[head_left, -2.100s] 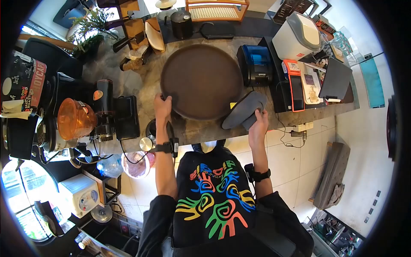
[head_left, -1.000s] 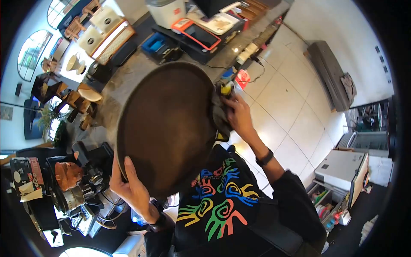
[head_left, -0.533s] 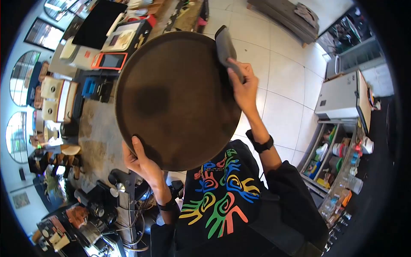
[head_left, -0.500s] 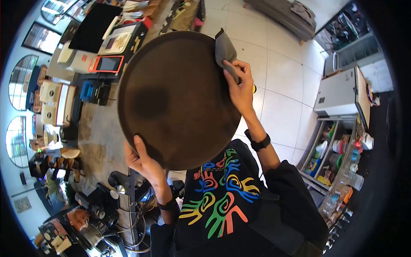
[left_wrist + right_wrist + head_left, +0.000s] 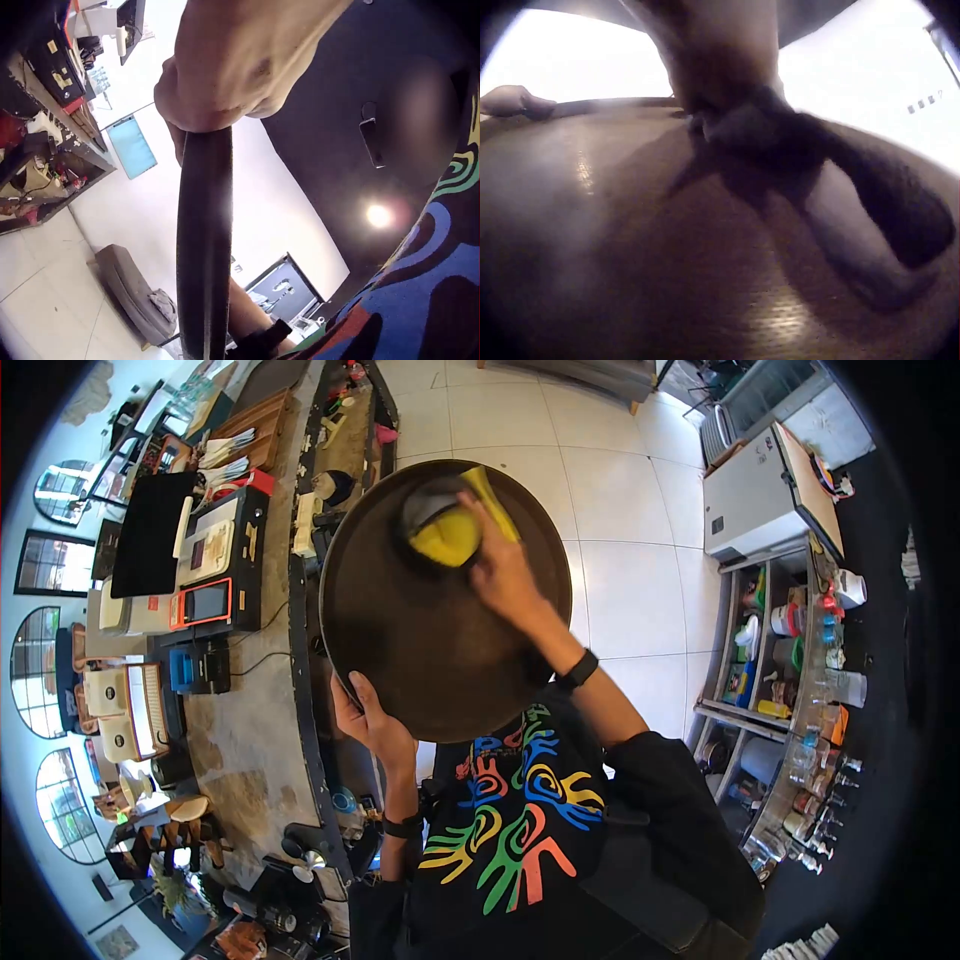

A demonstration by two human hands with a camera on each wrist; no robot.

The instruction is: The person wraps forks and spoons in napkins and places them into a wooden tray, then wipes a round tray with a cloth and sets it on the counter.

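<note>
1 round brown tray (image 5: 420, 650) is held up off the desk (image 5: 250, 730), tilted over the tiled floor (image 5: 620, 560). The left hand (image 5: 368, 722) grips its lower rim, fingers curled round the edge. The right hand (image 5: 498, 565) presses 1 grey-and-yellow cloth (image 5: 445, 532) against the tray's upper face, fingers closed on it, near the top rim

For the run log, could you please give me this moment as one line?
left hand: grips tray rim, tray lifted | right hand: presses cloth on tray face | counter: beside
</note>
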